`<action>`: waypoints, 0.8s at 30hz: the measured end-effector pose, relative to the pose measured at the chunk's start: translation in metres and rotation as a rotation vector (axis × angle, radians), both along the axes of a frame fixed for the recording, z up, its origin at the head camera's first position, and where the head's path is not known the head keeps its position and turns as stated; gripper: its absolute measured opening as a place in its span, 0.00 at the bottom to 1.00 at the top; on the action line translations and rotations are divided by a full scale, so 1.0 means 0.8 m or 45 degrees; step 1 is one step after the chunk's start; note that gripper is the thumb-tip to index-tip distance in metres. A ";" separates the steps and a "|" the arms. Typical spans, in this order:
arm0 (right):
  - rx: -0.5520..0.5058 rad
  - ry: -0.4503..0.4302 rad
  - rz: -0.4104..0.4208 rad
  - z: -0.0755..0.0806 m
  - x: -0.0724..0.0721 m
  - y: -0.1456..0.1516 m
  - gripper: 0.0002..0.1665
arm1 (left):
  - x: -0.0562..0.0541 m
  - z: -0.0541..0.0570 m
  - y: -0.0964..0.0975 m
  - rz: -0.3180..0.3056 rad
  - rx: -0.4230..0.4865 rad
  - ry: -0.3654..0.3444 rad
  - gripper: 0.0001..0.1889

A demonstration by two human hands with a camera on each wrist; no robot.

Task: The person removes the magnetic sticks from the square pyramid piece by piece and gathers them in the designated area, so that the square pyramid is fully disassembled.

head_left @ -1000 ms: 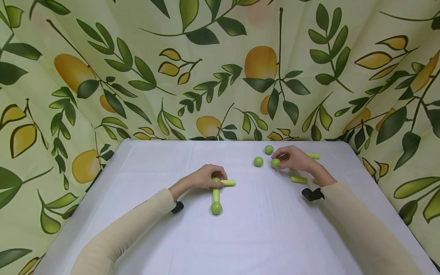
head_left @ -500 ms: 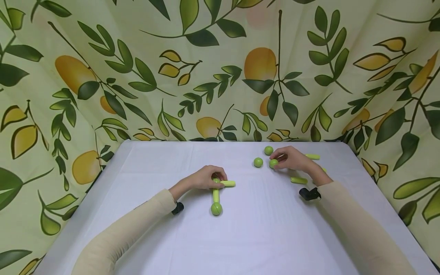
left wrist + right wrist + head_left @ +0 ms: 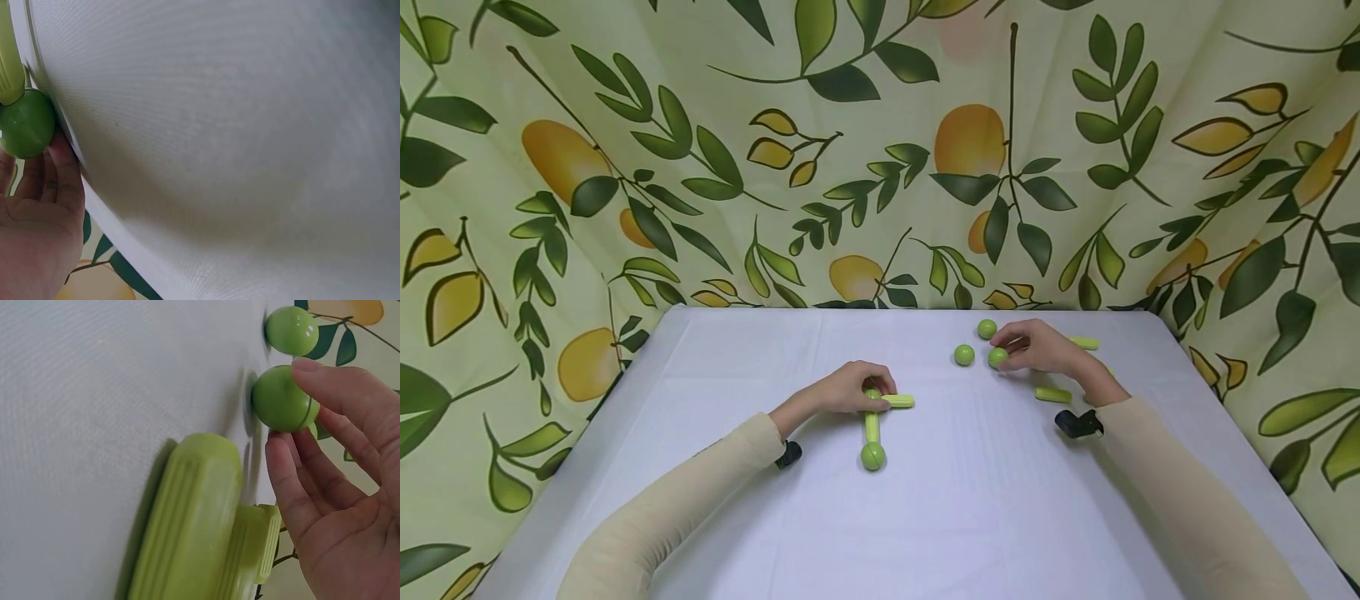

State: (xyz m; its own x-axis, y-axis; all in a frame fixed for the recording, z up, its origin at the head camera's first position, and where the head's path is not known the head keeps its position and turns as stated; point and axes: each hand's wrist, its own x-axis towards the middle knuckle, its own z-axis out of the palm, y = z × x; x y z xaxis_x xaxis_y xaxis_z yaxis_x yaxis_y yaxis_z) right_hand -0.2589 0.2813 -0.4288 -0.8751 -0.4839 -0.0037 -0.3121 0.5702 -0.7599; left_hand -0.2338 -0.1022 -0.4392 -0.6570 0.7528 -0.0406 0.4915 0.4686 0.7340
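My left hand (image 3: 850,386) holds a green ball (image 3: 28,125) of a small joined piece. From that ball a ribbed light-green rod (image 3: 872,427) runs toward me to another green ball (image 3: 873,456), and a second rod (image 3: 901,401) points right. At the back right, my right hand (image 3: 1037,346) pinches a loose green ball (image 3: 281,400) between thumb and fingers, at or just above the cloth; the exact contact is unclear. Beside it are two more green balls, a left one (image 3: 964,355) and a far one (image 3: 987,329).
Loose light-green rods lie around the right forearm, one in front (image 3: 1053,394) and one behind (image 3: 1085,342). A white cloth covers the table (image 3: 955,517). Behind the table's back edge hangs a leaf-and-fruit patterned curtain (image 3: 880,208). Black wrist devices (image 3: 1078,423) sit under the wrists.
My right hand has shifted very slightly left with the ball in its fingers. The left hand keeps its hold on the joined piece, which stays in place.
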 end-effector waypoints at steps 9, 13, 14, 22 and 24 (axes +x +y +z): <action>-0.043 -0.007 -0.031 0.006 0.006 0.007 0.23 | 0.001 0.000 0.001 0.000 0.006 -0.003 0.06; -0.035 -0.007 -0.040 0.008 0.008 0.010 0.23 | 0.001 0.000 0.001 0.004 0.004 -0.002 0.06; -0.036 -0.008 -0.041 0.008 0.009 0.011 0.23 | 0.001 0.001 0.002 0.004 0.005 -0.001 0.06; -0.023 -0.053 0.001 0.002 0.010 0.011 0.19 | 0.004 0.004 0.001 -0.006 0.007 0.006 0.06; -0.013 -0.050 0.013 0.000 0.008 0.009 0.18 | 0.005 0.004 0.000 -0.005 0.009 0.004 0.06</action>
